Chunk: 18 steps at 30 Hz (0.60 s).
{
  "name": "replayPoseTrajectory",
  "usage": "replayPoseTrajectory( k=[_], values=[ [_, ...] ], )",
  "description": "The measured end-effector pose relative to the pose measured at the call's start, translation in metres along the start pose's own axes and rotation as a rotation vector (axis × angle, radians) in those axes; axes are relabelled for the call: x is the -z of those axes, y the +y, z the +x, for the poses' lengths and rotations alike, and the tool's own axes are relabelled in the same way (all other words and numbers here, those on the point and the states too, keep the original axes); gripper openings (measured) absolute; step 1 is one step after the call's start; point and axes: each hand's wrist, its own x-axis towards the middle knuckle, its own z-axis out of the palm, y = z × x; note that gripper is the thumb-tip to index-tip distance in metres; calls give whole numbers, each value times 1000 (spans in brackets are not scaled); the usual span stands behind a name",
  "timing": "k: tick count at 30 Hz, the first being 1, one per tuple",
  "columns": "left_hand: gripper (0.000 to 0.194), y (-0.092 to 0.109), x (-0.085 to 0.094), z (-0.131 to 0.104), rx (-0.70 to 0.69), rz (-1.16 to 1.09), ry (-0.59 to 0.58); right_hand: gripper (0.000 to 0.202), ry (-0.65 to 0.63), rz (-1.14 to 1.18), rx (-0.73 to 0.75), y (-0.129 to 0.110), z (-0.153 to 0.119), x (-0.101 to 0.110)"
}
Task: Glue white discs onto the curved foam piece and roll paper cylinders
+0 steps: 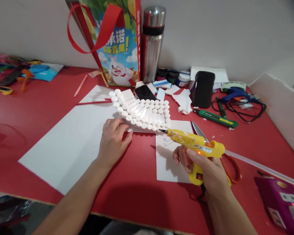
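A curved white model (137, 112), built from strips and edged with rows of small rolled discs, stands in the middle of the table. My left hand (114, 138) is at its front left edge, fingers curled and thumb close to the index finger. A small white piece (129, 130) shows at those fingertips; whether they also grip the model is unclear. My right hand (205, 166) is wrapped around a yellow hot glue gun (193, 142), its orange light lit. The gun's metal nozzle is at the model's front right corner. A clear glue stick (262, 168) sticks out of its back.
White sheets (61, 147) lie on the red table (127, 195). Scissors (232, 168) lie beneath the glue gun. Behind are a green utility knife (218, 118), black phone-like object (203, 88), steel flask (152, 45) and gift bag (120, 45). A purple box (279, 199) stands right.
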Motion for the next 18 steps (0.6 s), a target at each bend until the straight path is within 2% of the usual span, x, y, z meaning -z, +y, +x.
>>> replayPoseTrajectory(
  k=[15, 18],
  values=[
    [11, -2, -1, 0, 106, -11, -42, 36, 5, -15, 7, 1, 0, 2],
    [18, -3, 1, -2, 94, -11, -55, 37, 3, -19, 4, 1, 0, 3]
  ],
)
